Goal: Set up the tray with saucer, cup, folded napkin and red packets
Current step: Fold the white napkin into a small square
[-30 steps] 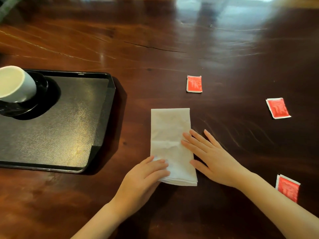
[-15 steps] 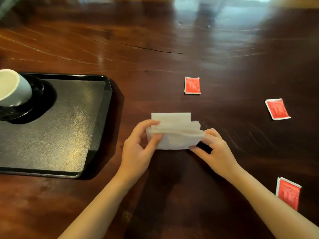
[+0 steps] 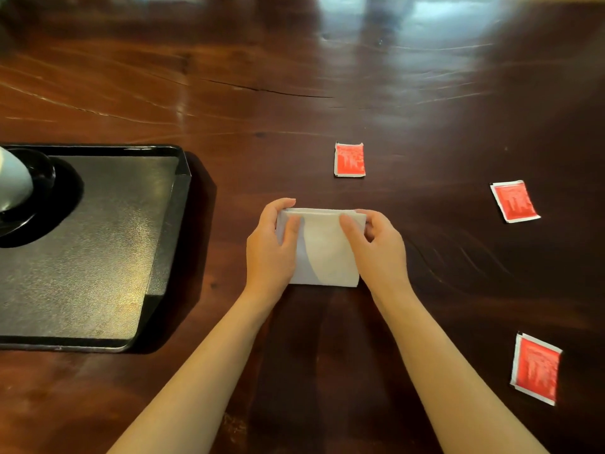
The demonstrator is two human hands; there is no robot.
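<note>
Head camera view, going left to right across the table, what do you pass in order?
White cup on the black saucer, black tray, left hand, napkin, right hand, then the two red packets farthest right; their own order is unclear, and the far packet overlaps the napkin.

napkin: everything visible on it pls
The napkin is white, soft paper by its look, slightly creased. It is folded into a compact rectangle with layered edges at its far side. It lies flat on the dark wooden table, right of the black tray and not on it. The left hand grips its left edge and the right hand its right edge, thumbs on top. The red packets lie apart from it.
</note>
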